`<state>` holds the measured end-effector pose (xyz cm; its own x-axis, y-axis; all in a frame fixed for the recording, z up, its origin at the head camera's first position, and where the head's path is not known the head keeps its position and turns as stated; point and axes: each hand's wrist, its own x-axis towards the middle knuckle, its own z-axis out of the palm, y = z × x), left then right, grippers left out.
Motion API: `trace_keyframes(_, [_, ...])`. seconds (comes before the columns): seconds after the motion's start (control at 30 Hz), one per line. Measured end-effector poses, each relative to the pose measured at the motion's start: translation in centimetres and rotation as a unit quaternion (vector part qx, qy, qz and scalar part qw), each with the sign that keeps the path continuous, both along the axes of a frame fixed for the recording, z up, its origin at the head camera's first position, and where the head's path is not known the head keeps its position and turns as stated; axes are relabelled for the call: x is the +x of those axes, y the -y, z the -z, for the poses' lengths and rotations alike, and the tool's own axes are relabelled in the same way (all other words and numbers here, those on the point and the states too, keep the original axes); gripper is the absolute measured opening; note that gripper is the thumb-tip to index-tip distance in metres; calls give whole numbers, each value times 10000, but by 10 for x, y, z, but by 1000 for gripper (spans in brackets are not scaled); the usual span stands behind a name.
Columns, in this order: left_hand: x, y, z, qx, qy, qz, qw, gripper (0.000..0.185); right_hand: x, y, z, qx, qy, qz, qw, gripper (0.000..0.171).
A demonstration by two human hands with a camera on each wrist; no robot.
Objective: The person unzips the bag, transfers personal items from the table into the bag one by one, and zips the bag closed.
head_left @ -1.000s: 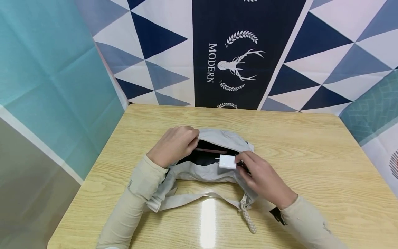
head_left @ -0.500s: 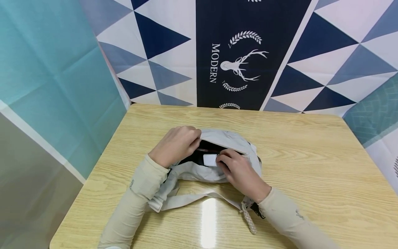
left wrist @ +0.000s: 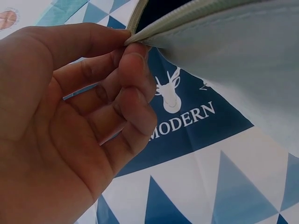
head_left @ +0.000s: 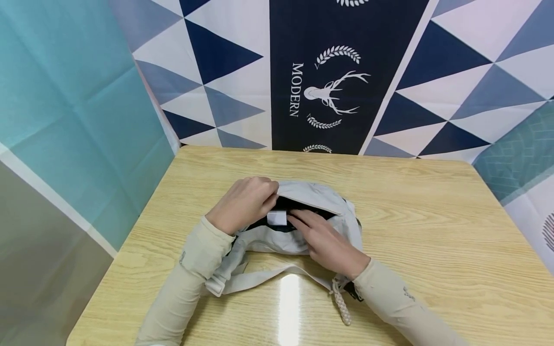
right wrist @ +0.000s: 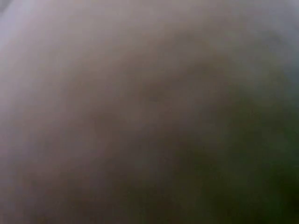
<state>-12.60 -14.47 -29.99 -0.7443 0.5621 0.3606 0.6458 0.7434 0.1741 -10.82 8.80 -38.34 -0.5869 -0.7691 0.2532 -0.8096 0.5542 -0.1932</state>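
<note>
The white charger (head_left: 277,217) has moved left along the bag's opening since a second ago and now sits at the dark mouth of the grey bag (head_left: 320,194). The right hand (head_left: 325,240) pinches it in its grip; the left hand (head_left: 242,202) pinches the bag's upper edge, holding it open. On the wooden surface (head_left: 433,230), the bag's strap (head_left: 259,278) and braided cord (head_left: 342,302) lie nearer the person, with nothing blocking the opening.

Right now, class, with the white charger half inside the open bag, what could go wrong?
1. The left hand only pinches the bag edge; if it slips, the opening may close over the charger.
2. The right hand fingers grip only one end of the charger, so it could drop or snag on the opening.
</note>
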Motion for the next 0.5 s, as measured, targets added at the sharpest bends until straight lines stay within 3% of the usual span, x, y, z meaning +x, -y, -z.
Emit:
trace_keyframes(0.2, [0, 1, 1, -29, 67, -48, 10000, 28, 11, -3, -2, 221, -417, -37, 9989, 52])
trace_keyframes(0.37, [0, 0, 1, -50, -4, -11, 10000, 27, 28, -7, -6, 273, -599, 363, 9972, 35])
trace_keyframes(0.5, [0, 0, 0, -38, -19, -14, 10000, 28, 34, -8, -4, 364, -630, 568, 9957, 37])
